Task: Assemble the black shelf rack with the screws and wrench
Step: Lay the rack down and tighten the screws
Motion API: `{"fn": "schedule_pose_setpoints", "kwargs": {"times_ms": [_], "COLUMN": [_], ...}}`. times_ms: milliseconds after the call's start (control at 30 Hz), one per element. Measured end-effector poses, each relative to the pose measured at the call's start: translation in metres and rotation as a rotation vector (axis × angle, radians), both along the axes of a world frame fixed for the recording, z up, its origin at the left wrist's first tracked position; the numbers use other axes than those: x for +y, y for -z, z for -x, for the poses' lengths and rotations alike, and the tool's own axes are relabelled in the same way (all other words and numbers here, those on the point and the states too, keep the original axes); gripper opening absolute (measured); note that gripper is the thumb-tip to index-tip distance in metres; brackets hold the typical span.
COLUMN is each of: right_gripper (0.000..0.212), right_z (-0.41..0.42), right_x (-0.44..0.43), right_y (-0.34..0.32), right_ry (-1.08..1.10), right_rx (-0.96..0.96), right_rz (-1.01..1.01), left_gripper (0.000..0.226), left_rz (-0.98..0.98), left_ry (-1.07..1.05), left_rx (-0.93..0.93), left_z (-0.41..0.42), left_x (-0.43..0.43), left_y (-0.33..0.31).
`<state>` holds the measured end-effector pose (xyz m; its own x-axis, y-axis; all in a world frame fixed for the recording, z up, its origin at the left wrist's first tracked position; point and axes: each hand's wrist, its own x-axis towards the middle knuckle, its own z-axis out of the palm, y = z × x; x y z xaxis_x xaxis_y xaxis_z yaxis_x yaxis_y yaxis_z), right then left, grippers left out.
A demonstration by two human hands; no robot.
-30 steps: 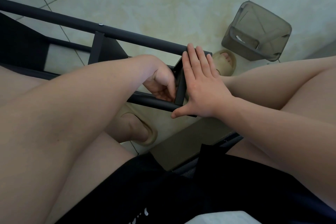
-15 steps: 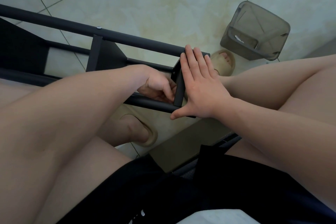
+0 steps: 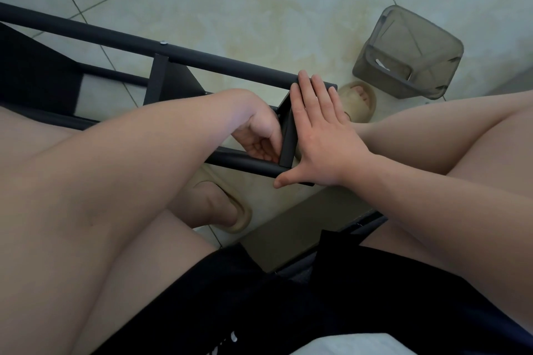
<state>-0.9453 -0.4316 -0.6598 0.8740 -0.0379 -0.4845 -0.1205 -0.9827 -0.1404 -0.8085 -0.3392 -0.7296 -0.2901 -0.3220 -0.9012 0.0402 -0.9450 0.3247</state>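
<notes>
The black shelf rack (image 3: pixel 121 37) lies on its side, its tubes running out left of both hands. The left hand (image 3: pixel 259 135) reaches inside the frame, fingers curled by the inner face of the end panel (image 3: pixel 288 135); whether it grasps anything I cannot tell. The right hand (image 3: pixel 326 138) presses flat on the panel's outer face, fingers straight and holding nothing. A grey bin (image 3: pixel 409 55) stands beyond it, to the right.

- The left hand (image 3: pixel 259 135) curls beside the end plate (image 3: pixel 288 135); whether its fingers hold anything cannot be told.
- The rack (image 3: pixel 86 31) runs off the left edge.
</notes>
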Motion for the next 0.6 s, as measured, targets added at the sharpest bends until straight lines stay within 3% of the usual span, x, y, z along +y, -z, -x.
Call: {"fn": "schedule_pose_setpoints", "kwargs": {"times_ms": [433, 600], "right_gripper": [0.162, 0.162], "right_z": [0.0012, 0.001], "right_x": [0.0002, 0.0009], "right_y": [-0.0007, -0.0005], "right_ry": [0.001, 0.008], "right_rx": [-0.008, -0.006], "right_rz": [0.003, 0.001], "left_gripper": [0.012, 0.008], "left_rz": [0.045, 0.034], "left_ry": [-0.022, 0.066], "left_rx": [-0.007, -0.015], "left_z": [0.0025, -0.0038], "left_x": [-0.0006, 0.0001], "left_y": [0.0, -0.0017]}}
